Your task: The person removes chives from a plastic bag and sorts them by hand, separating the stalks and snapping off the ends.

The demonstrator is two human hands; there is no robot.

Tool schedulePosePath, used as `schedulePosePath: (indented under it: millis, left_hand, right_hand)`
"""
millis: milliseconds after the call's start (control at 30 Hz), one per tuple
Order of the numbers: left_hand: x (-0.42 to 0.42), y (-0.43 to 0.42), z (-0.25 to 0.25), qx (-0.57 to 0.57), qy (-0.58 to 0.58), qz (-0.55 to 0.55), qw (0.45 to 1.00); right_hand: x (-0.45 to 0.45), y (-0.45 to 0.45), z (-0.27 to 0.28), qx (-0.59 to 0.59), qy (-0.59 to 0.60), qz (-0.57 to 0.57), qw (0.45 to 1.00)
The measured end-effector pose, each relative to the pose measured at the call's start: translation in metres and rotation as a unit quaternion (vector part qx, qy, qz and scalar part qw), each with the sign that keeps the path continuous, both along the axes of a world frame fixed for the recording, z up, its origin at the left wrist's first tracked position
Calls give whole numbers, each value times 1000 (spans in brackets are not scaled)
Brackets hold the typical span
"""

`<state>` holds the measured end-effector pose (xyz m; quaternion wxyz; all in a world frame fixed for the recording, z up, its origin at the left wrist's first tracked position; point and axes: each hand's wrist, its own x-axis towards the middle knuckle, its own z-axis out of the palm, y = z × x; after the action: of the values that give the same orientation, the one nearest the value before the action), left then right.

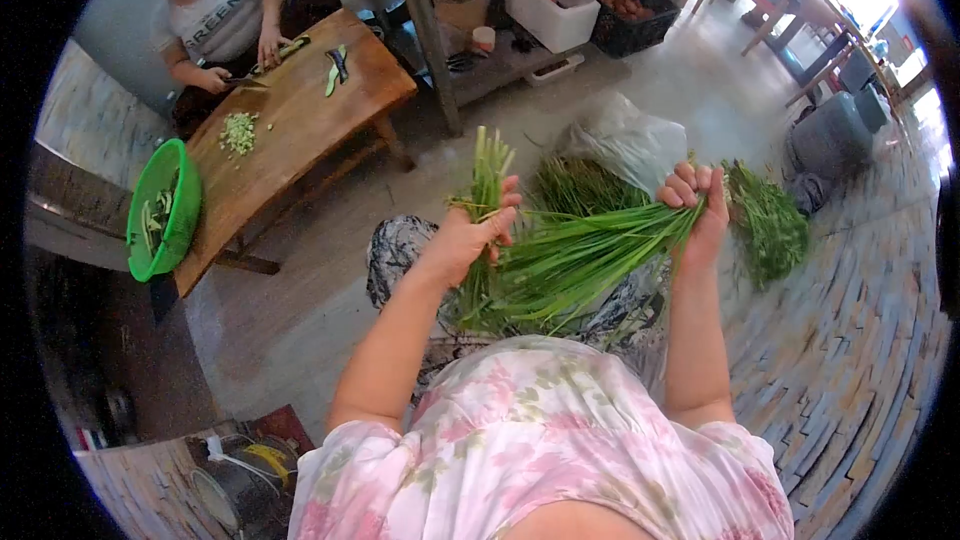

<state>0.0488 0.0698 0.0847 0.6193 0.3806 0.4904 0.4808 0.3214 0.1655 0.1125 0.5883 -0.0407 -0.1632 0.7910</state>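
Note:
My left hand [481, 230] is closed round an upright bunch of green stems [488, 165], their pale ends pointing up and their leafy part hanging below. My right hand [697, 205] grips one end of a bunch of long, flat green leaves that look like garlic chives [590, 258]. These leaves stretch leftward over my lap and meet the bunch below my left hand; whether the two are tangled I cannot tell. Behind them on the floor lies a heap of thin greens [580, 185], partly under a clear plastic bag [635, 140]. More greens [765, 225] lie right of my right hand.
At a wooden bench [330, 125] on the left, another person [225, 15] cuts a vegetable with a knife. Chopped pieces [238, 133] and a green basket [192, 202] are on it. A shelf holds a white box [552, 15] and a black crate [635, 35]. A gas cylinder [830, 135] stands right.

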Motion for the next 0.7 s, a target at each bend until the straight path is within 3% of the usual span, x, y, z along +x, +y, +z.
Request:
schedulePosePath:
  millis: [133, 233, 367, 600, 700]
  left_hand:
    - [1, 7, 8, 23, 17, -46, 999]
    - [7, 15, -8, 14, 83, -117, 990]
    - [14, 14, 11, -45, 183, -158, 969]
    - [16, 23, -55, 55, 294, -99, 949]
    - [32, 11, -11, 29, 346, -101, 933]
  right_hand:
    - [-2, 0, -3, -3, -21, -11, 1000]
    - [-2, 1, -14, 7, -31, -5, 999]
    - [-7, -7, 1, 30, -71, -17, 997]
    - [-10, -16, 0, 37, -87, -25, 995]
    - [15, -22, -13, -23, -169, -64, 983]
